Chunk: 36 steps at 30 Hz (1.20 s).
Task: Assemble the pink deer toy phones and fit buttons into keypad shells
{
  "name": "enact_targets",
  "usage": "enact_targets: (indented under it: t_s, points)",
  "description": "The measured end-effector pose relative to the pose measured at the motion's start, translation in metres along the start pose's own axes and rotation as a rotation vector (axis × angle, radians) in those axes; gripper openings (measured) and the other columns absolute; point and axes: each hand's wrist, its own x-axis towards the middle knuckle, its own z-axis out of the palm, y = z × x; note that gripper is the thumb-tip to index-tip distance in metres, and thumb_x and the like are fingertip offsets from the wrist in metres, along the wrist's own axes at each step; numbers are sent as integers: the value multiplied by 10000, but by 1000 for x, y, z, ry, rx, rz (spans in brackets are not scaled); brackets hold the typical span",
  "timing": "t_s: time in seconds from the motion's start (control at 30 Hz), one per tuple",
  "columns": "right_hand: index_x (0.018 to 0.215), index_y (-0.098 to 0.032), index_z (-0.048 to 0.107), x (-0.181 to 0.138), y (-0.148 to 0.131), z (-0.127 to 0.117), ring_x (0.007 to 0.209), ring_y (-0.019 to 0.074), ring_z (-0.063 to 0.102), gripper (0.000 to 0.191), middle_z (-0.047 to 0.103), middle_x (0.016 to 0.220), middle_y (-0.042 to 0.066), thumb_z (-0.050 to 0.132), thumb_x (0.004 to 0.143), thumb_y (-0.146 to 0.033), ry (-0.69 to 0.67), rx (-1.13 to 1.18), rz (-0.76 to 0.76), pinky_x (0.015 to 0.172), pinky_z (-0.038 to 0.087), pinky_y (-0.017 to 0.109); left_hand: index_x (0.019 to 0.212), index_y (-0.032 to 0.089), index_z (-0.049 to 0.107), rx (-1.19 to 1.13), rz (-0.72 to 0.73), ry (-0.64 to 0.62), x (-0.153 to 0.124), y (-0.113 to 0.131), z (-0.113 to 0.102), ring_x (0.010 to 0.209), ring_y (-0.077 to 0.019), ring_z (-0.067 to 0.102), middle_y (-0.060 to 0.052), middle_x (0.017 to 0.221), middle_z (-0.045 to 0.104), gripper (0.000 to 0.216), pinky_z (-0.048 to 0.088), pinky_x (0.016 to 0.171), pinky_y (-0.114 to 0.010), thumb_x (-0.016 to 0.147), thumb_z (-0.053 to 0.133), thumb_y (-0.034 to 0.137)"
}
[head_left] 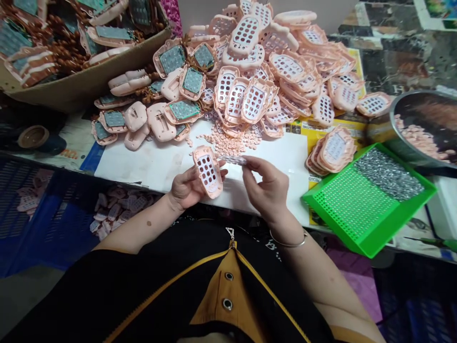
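My left hand grips a pink plastic remote-shaped cover with rows of square holes, tilted above the white work surface. In my right hand, thumb and fingers pinch a whitish bumpy keypad piece, seen nearly edge-on. Its left end is close to the cover's upper right edge; whether they touch I cannot tell. Just beyond both hands lie many tiny pink plastic parts. A large heap of similar pink covers rises behind them.
Pink housings with green-grey circuit boards lie at left, below a cardboard box of more. On the right stand a green perforated tray holding small metal screws, stacked covers and a metal bowl with pink pieces.
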Motion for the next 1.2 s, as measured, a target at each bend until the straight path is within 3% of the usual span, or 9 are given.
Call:
enact_targets:
  t_s: [0.13, 0.23, 0.47, 0.67, 0.87, 0.97, 1.1, 1.2]
  points:
    - [1140, -217, 732, -8, -7, 11, 997, 190, 789, 287, 817, 1087, 85, 553, 950, -98, -79, -180, -443, 863, 670, 320, 1024, 177, 750, 26, -57, 14, 2, -5, -5, 1303, -384, 611, -112, 1123, 786, 512, 392, 1180, -528, 617, 857, 468]
    - [1175, -190, 710, -11, -6, 15, 1059, 180, 774, 297, 806, 1132, 98, 535, 964, -78, -144, -163, -551, 917, 658, 324, 1107, 166, 737, 43, -100, -36, 2, -3, -5, 1374, -389, 547, -141, 1244, 744, 612, 388, 1179, -524, 605, 857, 494]
    - [1190, -167, 683, -5, 1, 6, 1191, 199, 721, 300, 782, 1201, 111, 513, 960, -76, -322, -33, -595, 983, 632, 364, 1108, 138, 725, 21, -191, -99, 2, 2, -5, 1364, -453, 530, -184, 1309, 702, 709, 410, 1136, -591, 562, 879, 563]
    - [1247, -138, 643, 1, -7, -5, 1267, 285, 667, 405, 699, 1351, 165, 518, 868, -65, -559, -123, -561, 1049, 584, 490, 1279, 128, 647, 9, -210, -142, 4, 2, -7, 1399, -459, 486, -193, 1356, 661, 828, 426, 1127, -581, 596, 855, 547]
    - [1391, -140, 540, -11, -12, 3, 1306, 264, 632, 523, 679, 1358, 198, 492, 878, -46, -461, -81, -564, 1063, 561, 475, 1206, 153, 682, 49, -178, -120, 1, 2, -7, 1392, -442, 500, -167, 1312, 688, 799, 451, 1114, -546, 557, 871, 577]
    - [1457, -138, 472, -13, -13, 6, 1359, 269, 595, 561, 651, 1408, 190, 486, 900, -75, -518, -86, -615, 1092, 544, 485, 1270, 160, 649, 51, -152, -113, -5, 4, -8, 1386, -443, 508, -173, 1314, 686, 866, 461, 1104, -563, 551, 868, 591]
    - [1371, -137, 547, 6, -6, 14, 1252, 233, 658, 468, 690, 1334, 181, 462, 916, -71, -464, -7, -547, 993, 597, 409, 1335, 235, 614, 59, -42, -55, -20, 21, -16, 1312, -459, 572, -148, 1339, 676, 930, 532, 1001, -593, 533, 875, 626]
    - [1288, -121, 624, 32, -1, 37, 1155, 275, 688, 380, 703, 1291, 201, 458, 945, -126, -521, -187, -440, 944, 594, 450, 1287, 295, 630, 102, 98, 31, -32, 41, -27, 1246, -445, 622, -108, 1365, 667, 885, 587, 895, -561, 525, 873, 672]
